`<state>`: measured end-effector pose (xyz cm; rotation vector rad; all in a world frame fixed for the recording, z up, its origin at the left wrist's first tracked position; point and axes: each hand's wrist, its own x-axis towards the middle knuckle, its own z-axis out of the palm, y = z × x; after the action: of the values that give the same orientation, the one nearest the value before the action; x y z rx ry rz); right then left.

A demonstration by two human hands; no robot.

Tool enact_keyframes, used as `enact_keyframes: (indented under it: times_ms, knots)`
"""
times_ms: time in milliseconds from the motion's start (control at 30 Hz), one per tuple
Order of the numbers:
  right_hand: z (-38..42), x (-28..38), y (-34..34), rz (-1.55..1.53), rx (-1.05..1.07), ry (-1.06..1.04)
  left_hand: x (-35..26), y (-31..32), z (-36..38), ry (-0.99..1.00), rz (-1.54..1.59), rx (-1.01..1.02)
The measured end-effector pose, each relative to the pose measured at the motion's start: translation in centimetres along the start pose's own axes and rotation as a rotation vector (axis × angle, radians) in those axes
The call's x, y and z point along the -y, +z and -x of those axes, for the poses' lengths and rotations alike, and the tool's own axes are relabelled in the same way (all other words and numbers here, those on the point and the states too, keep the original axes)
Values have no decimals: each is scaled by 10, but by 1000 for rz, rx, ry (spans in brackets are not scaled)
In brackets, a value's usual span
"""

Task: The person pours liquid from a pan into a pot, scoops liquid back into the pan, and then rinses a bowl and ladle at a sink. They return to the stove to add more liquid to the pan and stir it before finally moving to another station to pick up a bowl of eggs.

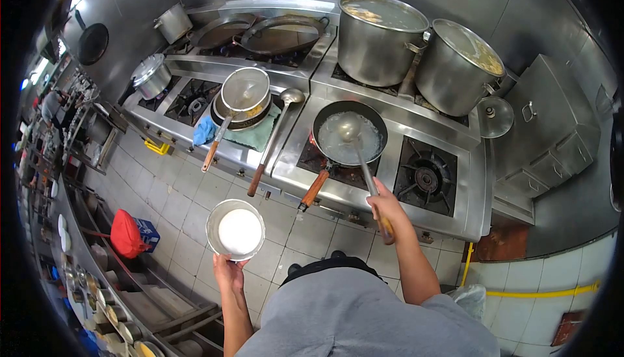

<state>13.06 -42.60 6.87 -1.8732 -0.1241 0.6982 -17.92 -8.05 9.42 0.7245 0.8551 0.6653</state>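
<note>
My right hand [385, 205] is closed around the handle of a ladle [349, 127], whose bowl sits in the cloudy liquid of a dark frying pan [323, 137]. That pan rests on a burner, its wooden handle [315, 190] pointing toward me. In front of the stove, my left hand [229, 271] grips the near rim of a metal bowl [212, 222] holding a white substance [240, 231]. A wire strainer [245, 89] lies across a pan on a green cloth [258, 134], left of the frying pan. Beside it rests a second ladle [292, 95].
Two tall stockpots [376, 51] full of liquid stand behind the frying pan. Wide woks [284, 35] sit at the back left, with a lidded pot [151, 76] nearby. A bare burner [426, 178] is on the right. A red bag [128, 234] lies low at the left.
</note>
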Motion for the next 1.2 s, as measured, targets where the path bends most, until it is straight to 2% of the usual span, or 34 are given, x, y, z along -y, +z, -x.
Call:
enact_keyframes:
  times_ms: [33,67,100,167,200,267,300,367,433,500,533,600,633,700,733,767,833,867,933,967,1033,1100,1133,1167,1200]
  knots:
    - [-10,-9,8,291,-171,-242,-2,0,0,5,-5,16]
    - [20,36,16,513,-124,86,-3,2,1,21,-1,-2]
    - [23,15,17,587,-144,38,-6,4,1,28,8,-3]
    - [37,5,12,101,15,-21,-6,5,4,29,27,-42]
    - [32,5,2,106,20,-15,-5,3,5,23,28,-49]
    - [23,33,-20,-427,227,128,-4,1,4,23,26,-15]
    - [25,39,-18,-420,226,130,-1,-1,4,19,32,-17]
    - [20,55,-1,102,89,153,-1,-5,1,5,23,-6]
    - [7,-13,15,653,-205,-284,-1,-9,1,13,43,-28]
    - [21,-25,18,433,-100,-288,1,-10,2,10,66,-58]
    - [21,-7,8,442,-94,-287,1,-11,3,16,63,-66]
    - [19,42,-16,-188,273,211,1,-15,4,17,63,-83]
    - [20,43,-12,-180,277,214,1,-17,3,9,58,-65]
    - [14,53,7,178,18,190,1,-19,1,12,66,-48]
    - [15,37,19,513,-136,-6,2,-20,1,19,62,-48]
    - [28,46,26,677,-111,80,2,-22,0,24,53,-46]
    - [17,-31,27,632,-220,-391,2,-22,-2,25,69,-54]
    - [22,-10,17,634,-217,-391,3,-22,-1,20,79,-62]
    - [26,36,-6,-367,237,79,2,-22,-1,11,71,-61]
    - [22,46,0,-398,127,74,3,-22,0,8,67,-53]
    - [14,37,17,-12,-20,52,4,-20,3,2,48,-62]
    - [-2,-20,30,681,-267,-214,0,-16,-1,12,32,-64]
    - [-9,-52,31,627,-294,-467,1,-17,0,14,49,-59]
    - [4,-26,24,628,-294,-466,3,-17,1,11,66,-58]
    - [19,0,10,104,-39,-150,4,-16,2,4,63,-60]
